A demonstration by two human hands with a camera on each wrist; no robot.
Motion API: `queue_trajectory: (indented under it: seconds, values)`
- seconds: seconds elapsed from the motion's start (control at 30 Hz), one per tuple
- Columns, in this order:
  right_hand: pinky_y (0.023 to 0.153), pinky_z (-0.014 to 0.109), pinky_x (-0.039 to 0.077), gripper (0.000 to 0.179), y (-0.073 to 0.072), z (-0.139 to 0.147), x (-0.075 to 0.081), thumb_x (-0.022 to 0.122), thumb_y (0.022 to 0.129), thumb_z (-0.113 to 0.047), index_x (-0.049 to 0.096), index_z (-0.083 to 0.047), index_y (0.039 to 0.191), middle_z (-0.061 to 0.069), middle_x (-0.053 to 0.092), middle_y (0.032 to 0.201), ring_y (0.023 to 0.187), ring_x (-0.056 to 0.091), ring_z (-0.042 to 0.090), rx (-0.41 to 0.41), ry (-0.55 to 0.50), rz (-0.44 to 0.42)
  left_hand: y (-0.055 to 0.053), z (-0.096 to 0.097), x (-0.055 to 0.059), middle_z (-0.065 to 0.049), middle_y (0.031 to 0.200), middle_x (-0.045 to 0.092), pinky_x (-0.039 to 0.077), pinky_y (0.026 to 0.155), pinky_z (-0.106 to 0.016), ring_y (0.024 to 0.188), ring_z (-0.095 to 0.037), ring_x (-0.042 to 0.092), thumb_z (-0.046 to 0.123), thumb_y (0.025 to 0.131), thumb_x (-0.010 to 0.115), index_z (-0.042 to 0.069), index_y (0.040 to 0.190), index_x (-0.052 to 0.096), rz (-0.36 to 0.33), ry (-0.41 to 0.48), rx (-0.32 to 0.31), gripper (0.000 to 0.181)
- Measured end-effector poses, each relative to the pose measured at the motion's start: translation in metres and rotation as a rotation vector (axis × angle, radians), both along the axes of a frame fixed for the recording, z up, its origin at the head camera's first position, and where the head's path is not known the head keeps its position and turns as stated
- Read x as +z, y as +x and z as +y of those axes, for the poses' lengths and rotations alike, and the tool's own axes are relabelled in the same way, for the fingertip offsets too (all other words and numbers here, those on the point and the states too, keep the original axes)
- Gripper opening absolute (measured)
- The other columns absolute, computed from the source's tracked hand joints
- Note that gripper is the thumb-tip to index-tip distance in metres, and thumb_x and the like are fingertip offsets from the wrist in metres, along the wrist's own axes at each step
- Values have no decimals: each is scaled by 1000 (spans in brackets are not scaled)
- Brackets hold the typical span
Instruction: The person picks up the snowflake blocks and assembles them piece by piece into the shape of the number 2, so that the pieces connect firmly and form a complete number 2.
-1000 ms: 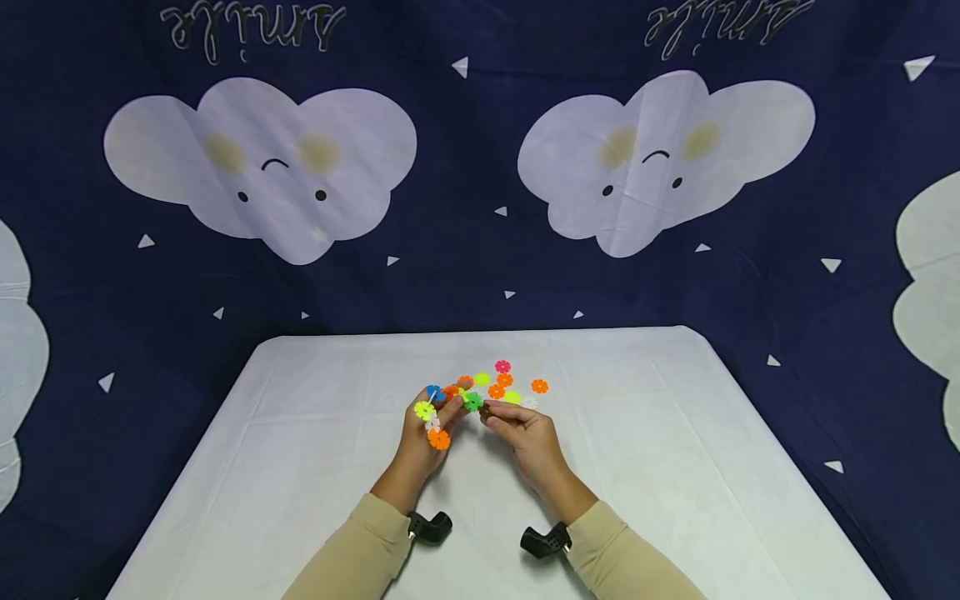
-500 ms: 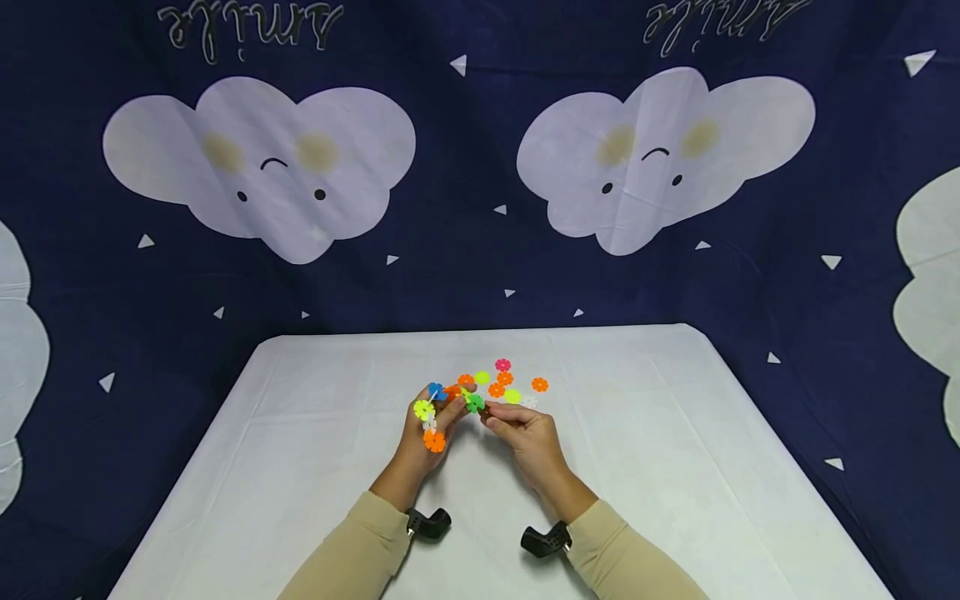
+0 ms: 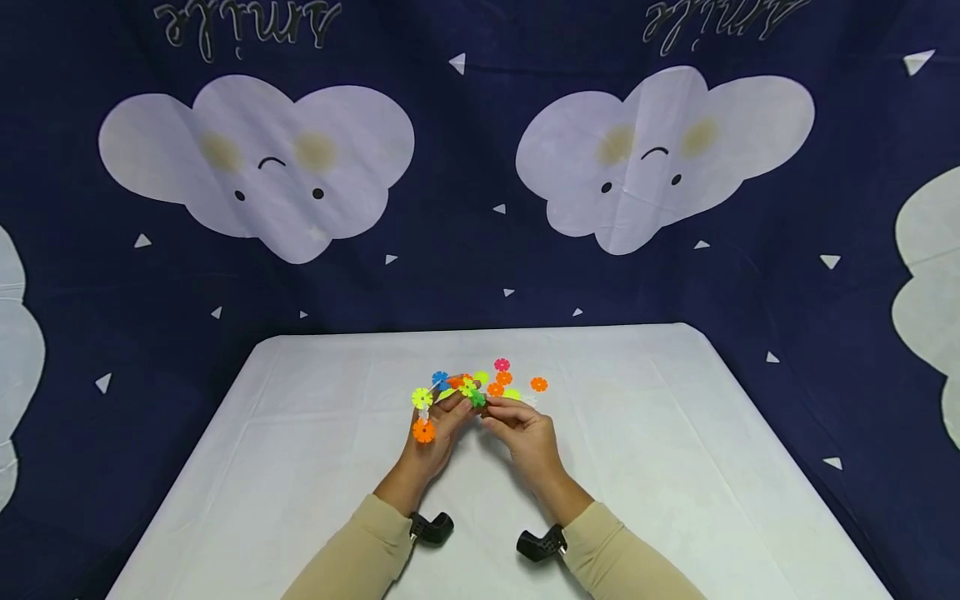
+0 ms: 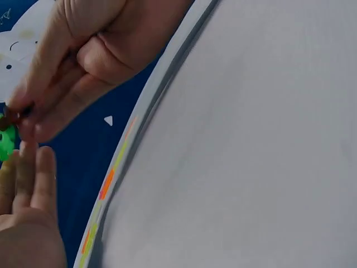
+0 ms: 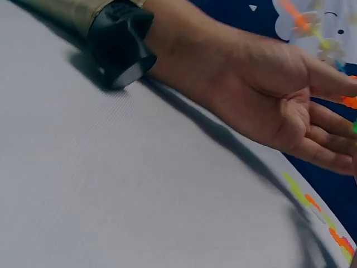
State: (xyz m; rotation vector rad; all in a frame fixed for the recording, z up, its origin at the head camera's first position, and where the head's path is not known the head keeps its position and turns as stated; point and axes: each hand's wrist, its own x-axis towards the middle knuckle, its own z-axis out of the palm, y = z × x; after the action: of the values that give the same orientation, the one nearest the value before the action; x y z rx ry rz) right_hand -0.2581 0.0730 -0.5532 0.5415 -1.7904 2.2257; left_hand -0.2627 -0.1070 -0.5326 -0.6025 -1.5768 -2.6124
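Note:
A chain of interlocking snowflake discs spans my left hand (image 3: 435, 442) in the head view. It includes an orange disc (image 3: 423, 431), a yellow disc (image 3: 422, 398), a blue disc (image 3: 440, 381) and a green disc (image 3: 477, 398). My left thumb and fingers hold the chain near its green end. My right hand (image 3: 531, 433) pinches a small dark brown disc (image 4: 9, 119), right beside the green one. Fingers hide most of the brown disc, and I cannot tell whether the two are joined. In the right wrist view, my left palm (image 5: 262, 89) shows from the side.
Several loose discs lie on the white table (image 3: 637, 467) behind the hands, among them a pink disc (image 3: 502, 365) and an orange loose disc (image 3: 539, 384). A dark blue cloth with clouds (image 3: 667, 158) hangs beyond the far edge. Each wrist bears a black device (image 3: 432, 528).
The chain has tilted in my left hand: its blue and yellow discs have risen, and the orange end has shifted left and up. My right hand keeps pinching the brown disc at nearly the same spot.

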Motion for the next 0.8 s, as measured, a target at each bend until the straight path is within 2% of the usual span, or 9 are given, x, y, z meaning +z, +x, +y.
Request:
queue_trajectory:
  seconds: [0.1,0.17,0.27,0.33,0.4,0.53,0.67,0.77,0.8]
  values:
    - [92,32,59,18,0,-2,-3,82,85,13,78,10,102,26,71,118,111,70,31,-68,63,119,-2,3,-7,-40,140,53,56,101,-40,124,-33,64,-9,102,61,-9,154,33,-66,8,-8,59]
    - [92,32,59,18,0,-3,-4,83,83,13,79,8,100,25,71,116,111,70,35,-103,92,182,-4,5,-10,-36,135,58,59,96,-37,118,-30,68,-9,99,66,-2,157,33,-127,11,7,66]
    - [93,32,59,21,0,-5,-2,83,80,17,79,9,99,27,72,113,108,69,43,-135,101,247,-6,6,-12,-29,127,67,61,89,-34,110,-27,72,-10,98,68,0,160,30,-174,7,16,74]
    - [94,31,58,23,1,-6,2,83,78,19,78,10,99,26,73,112,106,69,45,-172,125,278,-6,5,-12,-26,125,69,61,90,-34,109,-26,72,-9,101,64,3,164,24,-177,6,-17,75]
    - [92,28,58,24,4,-6,9,83,77,21,77,12,98,27,73,110,103,70,46,-217,156,310,-6,3,-11,-25,128,68,59,95,-33,113,-25,71,-6,106,58,8,168,18,-171,7,-76,75]
    - [82,28,56,27,9,-5,22,84,73,23,77,13,97,27,74,107,94,68,43,-299,223,371,-4,1,-10,-26,138,62,54,101,-32,119,-23,67,1,111,50,23,170,12,-174,27,-184,74]
    - [68,42,52,28,10,-5,25,86,72,21,77,12,98,27,74,106,87,65,39,-327,280,439,-3,0,-10,-31,144,56,54,102,-31,121,-25,66,-3,110,51,28,170,13,-177,69,-216,77]
    - [65,46,50,28,7,-5,20,88,72,18,79,10,98,24,75,106,86,65,37,-344,321,485,-3,0,-10,-34,145,53,54,102,-33,123,-27,65,-5,109,50,30,170,12,-165,78,-221,80]
    - [65,43,50,29,5,-4,16,89,72,17,79,9,98,23,76,106,86,64,35,-352,332,503,-3,0,-10,-34,145,53,54,103,-34,124,-28,64,-5,109,51,31,170,12,-165,80,-220,80]
